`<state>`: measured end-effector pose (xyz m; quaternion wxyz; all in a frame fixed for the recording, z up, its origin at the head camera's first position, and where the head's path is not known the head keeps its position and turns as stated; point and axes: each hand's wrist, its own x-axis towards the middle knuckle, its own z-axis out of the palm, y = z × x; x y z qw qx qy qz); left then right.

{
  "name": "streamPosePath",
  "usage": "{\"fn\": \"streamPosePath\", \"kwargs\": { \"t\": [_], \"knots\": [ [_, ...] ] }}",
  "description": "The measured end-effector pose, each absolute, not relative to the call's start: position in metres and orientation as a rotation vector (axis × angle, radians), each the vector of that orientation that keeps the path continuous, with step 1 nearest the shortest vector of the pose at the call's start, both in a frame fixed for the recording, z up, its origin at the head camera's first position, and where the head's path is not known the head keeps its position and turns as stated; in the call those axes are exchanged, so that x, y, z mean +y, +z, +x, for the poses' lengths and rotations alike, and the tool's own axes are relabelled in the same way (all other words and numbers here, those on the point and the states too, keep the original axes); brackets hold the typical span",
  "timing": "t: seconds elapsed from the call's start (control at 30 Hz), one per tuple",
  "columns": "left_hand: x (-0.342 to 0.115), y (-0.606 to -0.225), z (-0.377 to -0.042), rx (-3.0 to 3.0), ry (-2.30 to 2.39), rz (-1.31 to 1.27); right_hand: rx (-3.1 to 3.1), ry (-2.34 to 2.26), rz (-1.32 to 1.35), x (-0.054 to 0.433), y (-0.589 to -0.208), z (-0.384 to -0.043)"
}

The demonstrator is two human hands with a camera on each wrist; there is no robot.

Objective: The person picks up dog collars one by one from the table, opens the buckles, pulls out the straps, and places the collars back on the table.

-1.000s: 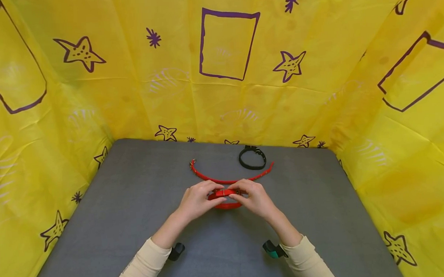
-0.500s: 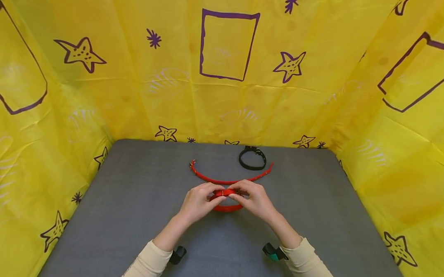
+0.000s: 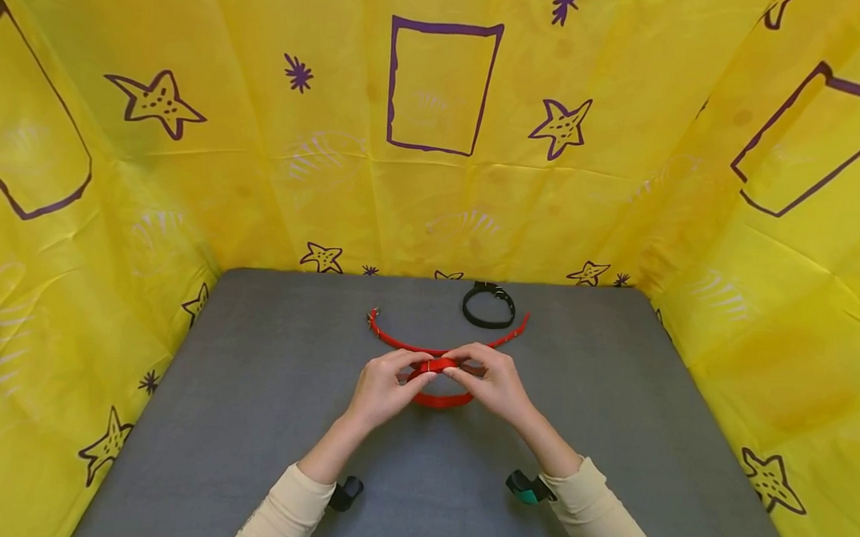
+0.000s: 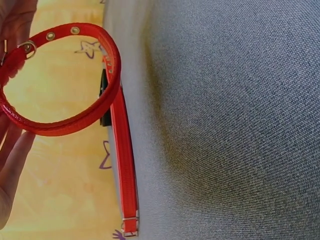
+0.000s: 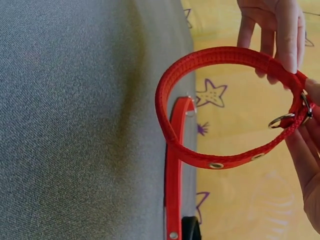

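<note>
Both hands hold a red collar (image 3: 443, 401) that is closed into a loop just above the table, its buckled part between the fingertips. My left hand (image 3: 385, 387) pinches the strap on the left side of the buckle; my right hand (image 3: 496, 380) pinches it on the right. In the right wrist view the metal buckle (image 5: 306, 106) and a D-ring (image 5: 281, 120) lie close to the fingers, with metal eyelets along the band. The left wrist view has the collar loop (image 4: 75, 127) hanging from the fingers. Fingers partly cover the buckled part.
A second red collar (image 3: 388, 334) lies unfastened in a curve just behind the hands. Beyond it a black collar (image 3: 488, 324), buckled into a ring, lies near the back edge. Yellow printed cloth walls (image 3: 254, 196) enclose the grey table (image 3: 274, 331) at the back and sides.
The buckled part of the held collar has moved slightly up and left in the fingers. The right fingertips have shifted a little along the strap; the other collars have stayed put.
</note>
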<state>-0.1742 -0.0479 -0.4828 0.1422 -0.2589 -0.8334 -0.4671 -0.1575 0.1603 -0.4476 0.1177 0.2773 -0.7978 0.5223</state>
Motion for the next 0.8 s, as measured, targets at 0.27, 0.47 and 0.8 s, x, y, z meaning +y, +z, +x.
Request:
{"fn": "streamPosePath", "kwargs": {
  "t": [0.27,0.47,0.8],
  "knots": [
    [-0.0481,-0.4840,-0.1749,-2.373,-1.430,-0.722,-2.331,1.663,0.728,0.1590,-0.4445,-0.1563],
    [-0.0485,-0.4839,-0.1758,-2.333,-1.458,-0.721,-2.315,1.755,0.669,0.1587,-0.4469,-0.1572],
    [-0.0489,-0.4848,-0.1781,-2.298,-1.511,-0.723,-2.298,1.879,0.570,0.1572,-0.4490,-0.1589]
  ]
}}
